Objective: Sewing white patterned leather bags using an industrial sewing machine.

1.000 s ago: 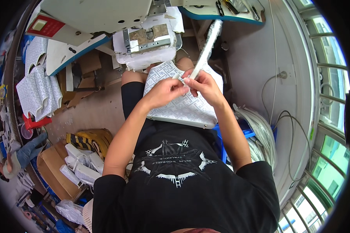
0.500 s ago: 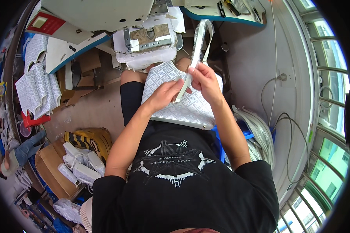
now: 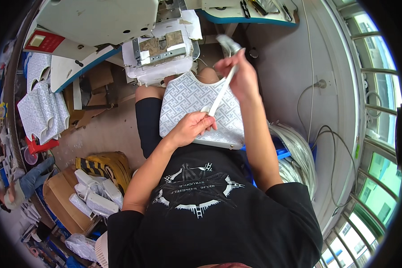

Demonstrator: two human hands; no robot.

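Note:
A white strap [image 3: 221,94] stretches slantwise between my hands. My left hand [image 3: 193,127] is closed on its lower end, fingers pinched together. Farther up and to the right, my right hand [image 3: 242,77] is closed round the upper part, somewhat smeared by motion. Beyond its fingers sticks out a blurred whitish, shiny bunch [image 3: 228,43], perhaps strap with clear wrapping. Under both hands a white and grey patterned bag body [image 3: 178,100] lies across my lap, its curved cutout facing away from me. A small metal stud shows at its near right corner.
A sewing machine [image 3: 94,20] with a metal-framed plate [image 3: 161,56] stands ahead. Similar patterned pieces [image 3: 44,109] hang at left. A cardboard box [image 3: 62,201] with white parts and a yellow-black bag [image 3: 105,167] sit lower left. White piping coils [image 3: 295,154] fill a blue bin at right.
My right hand has moved up and away, drawing out the strap's upper part. My left hand has come lower, toward me, with the strap's lower end.

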